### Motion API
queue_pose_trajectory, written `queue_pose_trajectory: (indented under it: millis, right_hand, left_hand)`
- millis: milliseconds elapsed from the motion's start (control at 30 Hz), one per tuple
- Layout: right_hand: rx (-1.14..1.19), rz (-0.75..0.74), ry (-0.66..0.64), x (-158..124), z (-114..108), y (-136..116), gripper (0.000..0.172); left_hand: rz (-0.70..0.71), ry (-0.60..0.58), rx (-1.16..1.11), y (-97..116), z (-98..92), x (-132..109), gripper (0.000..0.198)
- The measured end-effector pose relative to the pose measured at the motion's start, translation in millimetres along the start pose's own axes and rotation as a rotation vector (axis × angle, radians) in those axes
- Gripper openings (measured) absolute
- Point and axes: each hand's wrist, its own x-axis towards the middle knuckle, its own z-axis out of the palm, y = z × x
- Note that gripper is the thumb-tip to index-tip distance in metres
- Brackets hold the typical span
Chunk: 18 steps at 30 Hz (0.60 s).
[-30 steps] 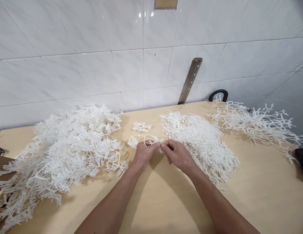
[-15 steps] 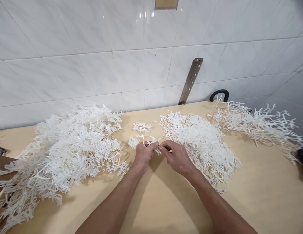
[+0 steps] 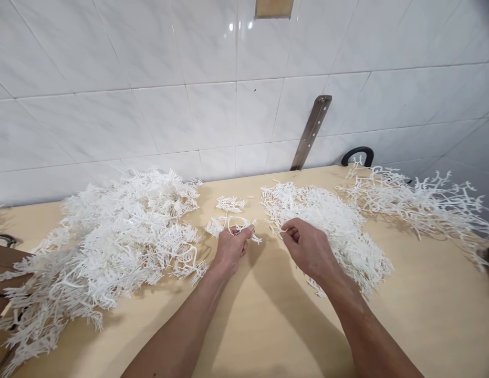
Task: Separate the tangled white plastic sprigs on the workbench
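Note:
My left hand point(image 3: 231, 251) is closed around a white branched plastic sprue point(image 3: 215, 227), thumb and forefinger pinching it. Fringed clusters of thin prongs stick out on both sides of those fingers. My right hand point(image 3: 307, 245) is apart from it, at the near left edge of a pile of small loose white plastic pieces point(image 3: 339, 223). Its thumb and forefinger are pinched together, with what looks like a tiny white piece at the tips. Just beyond my left hand lies a small separate white cluster point(image 3: 230, 203).
A large heap of fringed white sprues point(image 3: 126, 236) covers the table's left side. Barer branched sprues point(image 3: 417, 202) lie at the far right. Against the tiled wall stand a metal strip point(image 3: 312, 131) and a black curved handle point(image 3: 358, 152). A cardboard box point(image 3: 11, 262) is at the left edge.
My right hand has moved away from my left hand, rightward to the pile of loose pieces. My left hand still holds the sprue in nearly the same place. The view has shifted slightly.

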Motion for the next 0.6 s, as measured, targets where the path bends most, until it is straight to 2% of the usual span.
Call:
queue_pose_trajectory:
  millis: [67, 133, 267, 400, 600]
  right_hand:
    - [-0.099, 0.056, 0.044, 2, -5, 6, 0.015]
    - [-0.100, 0.068, 0.048, 2, -6, 5, 0.018]
    - [0.044, 0.014, -0.072, -4, 8, -7, 0.024]
    - [0.106, 0.010, -0.188, -7, 26, -14, 0.020]
    - [0.120, 0.054, -0.150, -7, 32, -17, 0.019]
  left_hand:
    - [0.007, 0.006, 0.029, 0, 2.2, -3, 0.035]
    - [0.009, 0.025, 0.068, -1, 4.4, -5, 0.036]
    - [0.033, 0.069, 0.134, -4, 8.0, -7, 0.036]
    - [0.077, 0.075, 0.157, -6, 9.9, -9, 0.035]
    - [0.090, 0.051, 0.174, -9, 10.4, -10, 0.032]
